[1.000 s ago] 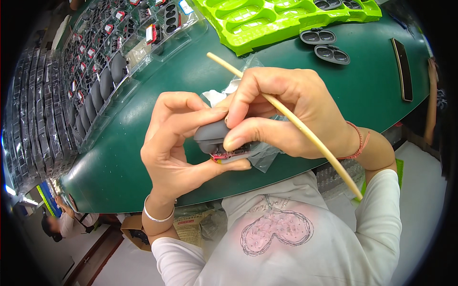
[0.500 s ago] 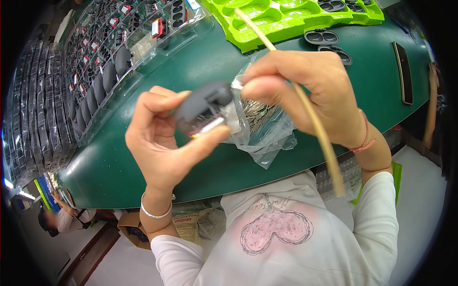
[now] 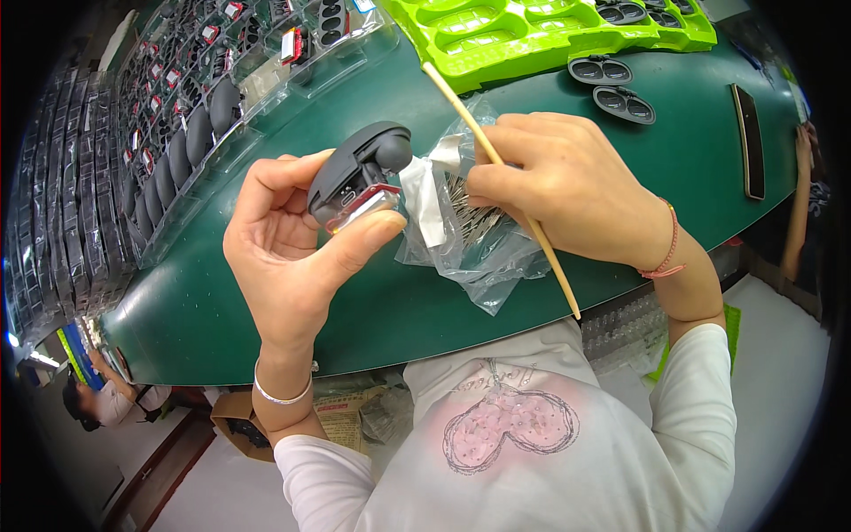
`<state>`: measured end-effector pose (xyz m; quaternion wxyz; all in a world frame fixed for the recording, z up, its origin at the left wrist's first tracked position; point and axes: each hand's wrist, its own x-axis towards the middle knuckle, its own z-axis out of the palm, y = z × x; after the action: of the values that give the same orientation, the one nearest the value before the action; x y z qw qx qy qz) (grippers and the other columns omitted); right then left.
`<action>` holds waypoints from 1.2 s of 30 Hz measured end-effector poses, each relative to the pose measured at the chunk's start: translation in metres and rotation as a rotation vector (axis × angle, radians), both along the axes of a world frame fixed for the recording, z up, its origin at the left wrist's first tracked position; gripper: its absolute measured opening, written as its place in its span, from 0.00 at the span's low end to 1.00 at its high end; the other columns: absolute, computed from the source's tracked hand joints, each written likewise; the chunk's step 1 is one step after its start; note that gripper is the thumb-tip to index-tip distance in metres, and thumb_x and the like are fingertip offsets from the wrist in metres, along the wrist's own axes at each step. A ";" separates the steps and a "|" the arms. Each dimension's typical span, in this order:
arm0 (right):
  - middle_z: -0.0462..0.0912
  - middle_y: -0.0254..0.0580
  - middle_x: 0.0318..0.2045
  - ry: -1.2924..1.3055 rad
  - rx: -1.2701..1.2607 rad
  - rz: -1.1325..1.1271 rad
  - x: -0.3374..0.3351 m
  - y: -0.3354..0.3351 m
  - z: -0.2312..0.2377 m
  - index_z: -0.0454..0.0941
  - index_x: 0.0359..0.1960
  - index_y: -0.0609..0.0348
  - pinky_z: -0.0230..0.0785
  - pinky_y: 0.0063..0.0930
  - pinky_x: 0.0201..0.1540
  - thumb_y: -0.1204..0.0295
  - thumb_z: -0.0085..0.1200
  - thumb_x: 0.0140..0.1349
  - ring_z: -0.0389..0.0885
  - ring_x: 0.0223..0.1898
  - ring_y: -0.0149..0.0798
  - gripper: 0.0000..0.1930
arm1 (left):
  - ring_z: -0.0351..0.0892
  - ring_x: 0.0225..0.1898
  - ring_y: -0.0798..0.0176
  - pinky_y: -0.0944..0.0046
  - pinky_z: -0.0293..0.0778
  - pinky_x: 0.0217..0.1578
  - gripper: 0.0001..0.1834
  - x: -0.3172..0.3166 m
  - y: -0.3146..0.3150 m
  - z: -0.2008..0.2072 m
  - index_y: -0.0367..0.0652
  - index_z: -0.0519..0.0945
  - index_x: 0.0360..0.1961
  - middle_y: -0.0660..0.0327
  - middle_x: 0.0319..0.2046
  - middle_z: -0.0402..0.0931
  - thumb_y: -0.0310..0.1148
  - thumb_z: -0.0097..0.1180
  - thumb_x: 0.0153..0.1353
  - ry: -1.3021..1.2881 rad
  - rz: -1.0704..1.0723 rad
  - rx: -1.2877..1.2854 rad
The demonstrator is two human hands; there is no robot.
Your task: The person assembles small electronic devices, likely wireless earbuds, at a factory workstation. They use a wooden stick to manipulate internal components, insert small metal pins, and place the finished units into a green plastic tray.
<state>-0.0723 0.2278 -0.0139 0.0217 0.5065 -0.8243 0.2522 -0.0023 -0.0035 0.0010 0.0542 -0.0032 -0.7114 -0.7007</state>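
Observation:
My left hand (image 3: 282,257) grips a dark grey earbud charging case (image 3: 355,164) by its edges, thumb below and fingers above. A red circuit board and a silvery block (image 3: 368,206) show at its opened side. A pale wooden stick (image 3: 551,262) lies slantwise through the closed fingers of my right hand (image 3: 576,182). Those fingertips are over a clear plastic bag (image 3: 492,288) of thin metal pins (image 3: 474,217); whether they touch the pins is hidden. A white strip (image 3: 427,202) lies on the bag's left side, close to the case.
Clear trays (image 3: 257,120) of case parts fill the far left, beside stacked trays (image 3: 58,195). A bright green tray (image 3: 496,58) stands at the back, with two grey case inserts (image 3: 623,105) near it. A phone (image 3: 750,142) lies right on the green table (image 3: 372,341).
My right hand has moved from beside the case down to the pins, and the stick has swung with it. My left hand has shifted slightly left, turning the case. The white strip now rests on the bag.

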 end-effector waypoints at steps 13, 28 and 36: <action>0.79 0.41 0.23 -0.480 -0.411 0.027 -0.005 0.001 0.011 0.78 0.29 0.62 0.67 0.28 0.27 0.81 0.62 0.50 0.77 0.24 0.38 0.06 | 0.77 0.37 0.70 0.70 0.73 0.42 0.26 -0.002 0.002 -0.006 0.33 0.73 0.42 0.59 0.36 0.75 0.21 0.73 0.42 0.026 -0.066 -0.026; 0.80 0.40 0.23 -0.315 -0.775 0.017 0.009 -0.007 0.013 0.80 0.32 0.65 0.62 0.19 0.24 0.85 0.65 0.46 0.72 0.25 0.31 0.11 | 0.74 0.36 0.69 0.70 0.72 0.40 0.30 0.007 0.018 -0.006 0.37 0.72 0.39 0.59 0.34 0.72 0.23 0.77 0.36 0.129 -0.197 -0.042; 0.79 0.40 0.23 -0.262 -0.712 0.033 0.008 -0.006 0.014 0.80 0.32 0.65 0.62 0.19 0.24 0.85 0.66 0.44 0.73 0.23 0.31 0.12 | 0.75 0.36 0.69 0.70 0.74 0.40 0.30 0.008 0.016 -0.007 0.35 0.72 0.40 0.59 0.34 0.72 0.23 0.78 0.35 0.156 -0.190 -0.071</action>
<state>-0.0645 0.2219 0.0002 0.0867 0.4439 -0.6725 0.5858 0.0052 0.0130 -0.0061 0.0429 -0.1271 -0.7258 -0.6748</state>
